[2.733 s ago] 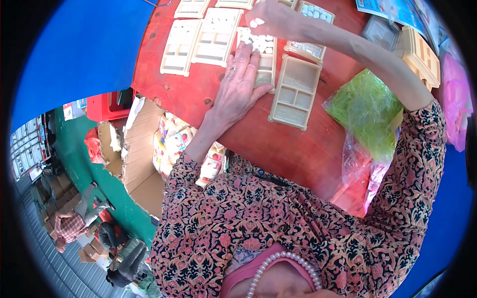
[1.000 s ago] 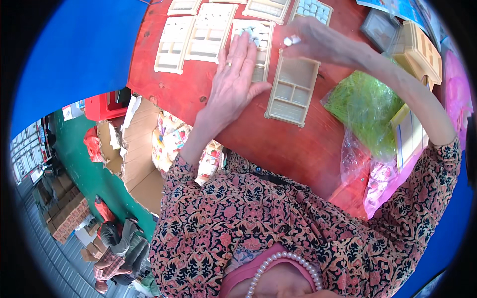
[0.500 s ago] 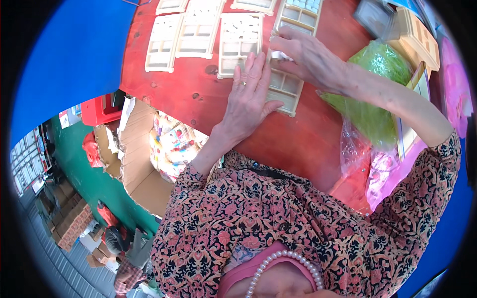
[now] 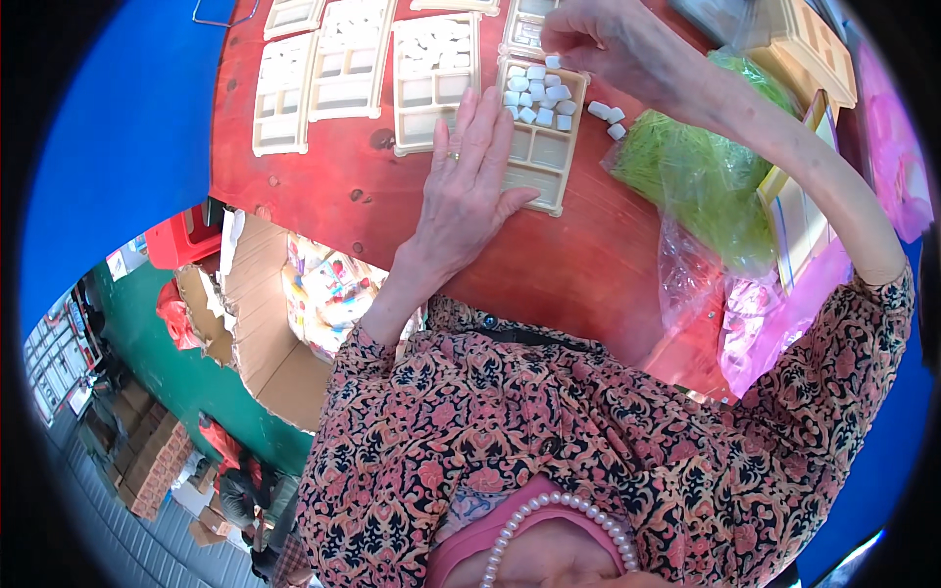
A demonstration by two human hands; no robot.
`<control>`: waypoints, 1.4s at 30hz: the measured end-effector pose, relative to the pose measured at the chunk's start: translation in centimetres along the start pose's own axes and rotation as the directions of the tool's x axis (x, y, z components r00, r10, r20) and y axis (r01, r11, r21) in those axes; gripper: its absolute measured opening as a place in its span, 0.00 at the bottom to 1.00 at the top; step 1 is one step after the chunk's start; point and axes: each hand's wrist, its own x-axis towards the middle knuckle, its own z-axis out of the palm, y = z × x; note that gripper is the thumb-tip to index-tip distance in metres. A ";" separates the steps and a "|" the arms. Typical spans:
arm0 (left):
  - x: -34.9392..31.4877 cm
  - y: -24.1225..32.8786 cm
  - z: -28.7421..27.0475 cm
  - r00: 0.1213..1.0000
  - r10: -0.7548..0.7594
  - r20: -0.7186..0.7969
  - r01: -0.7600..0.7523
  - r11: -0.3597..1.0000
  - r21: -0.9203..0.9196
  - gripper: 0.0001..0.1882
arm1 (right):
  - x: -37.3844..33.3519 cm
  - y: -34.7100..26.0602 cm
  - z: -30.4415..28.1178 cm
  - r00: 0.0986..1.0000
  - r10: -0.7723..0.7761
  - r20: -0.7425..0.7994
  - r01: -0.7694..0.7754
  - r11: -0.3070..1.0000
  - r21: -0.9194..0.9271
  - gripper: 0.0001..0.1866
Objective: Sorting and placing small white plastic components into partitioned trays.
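A cream compartment tray point(image 4: 549, 147) lies on the red table, with a heap of small white cube-like pieces point(image 4: 537, 93) in its far compartment. My left hand point(image 4: 469, 165) is open, fingers stretched out along the tray's left side, thumb across its near end. Beyond the heap, my right hand point(image 4: 613, 44) is curled with its fingertips drawn together over the far edge, close to one white piece point(image 4: 553, 61). What those fingers hold, if anything, is hidden. Several loose white pieces point(image 4: 610, 118) rest on the table right of the tray.
More cream trays point(image 4: 434, 83) with white pieces stand to the left. On the right are a clear bag of green shreds point(image 4: 686, 186) and a stack of empty trays point(image 4: 809, 49). An open cardboard box point(image 4: 265, 304) holding colourful packets sits below the table's left edge.
My right hand has moved away to the far side of the tray. White pieces now show heaped in its far compartment and loose beside it. The whole view has shifted slightly.
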 end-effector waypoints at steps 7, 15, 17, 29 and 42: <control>1.8 1.0 0.3 0.997 0.074 0.029 -0.074 0.997 0.011 0.46 | -0.8 -1.2 -1.6 0.456 0.662 0.595 -0.641 0.708 -0.296 0.25; 2.1 0.6 1.5 0.992 0.115 0.050 -0.119 0.988 0.096 0.45 | -6.3 -1.2 0.4 0.933 0.213 0.289 -0.152 0.964 -0.218 0.27; 2.1 0.5 1.3 0.991 0.126 0.032 -0.128 0.990 0.054 0.44 | -6.4 -0.6 0.8 0.978 0.085 0.191 -0.049 0.982 -0.184 0.24; 3.3 0.4 0.7 0.990 0.125 0.058 -0.129 0.989 0.075 0.41 | -0.9 -1.4 -1.4 0.932 0.315 0.177 -0.306 0.949 -0.077 0.01; 0.6 0.6 0.2 0.996 0.064 0.058 -0.071 0.991 0.114 0.39 | -1.3 1.6 1.4 0.926 0.182 0.329 -0.168 0.983 -0.071 0.04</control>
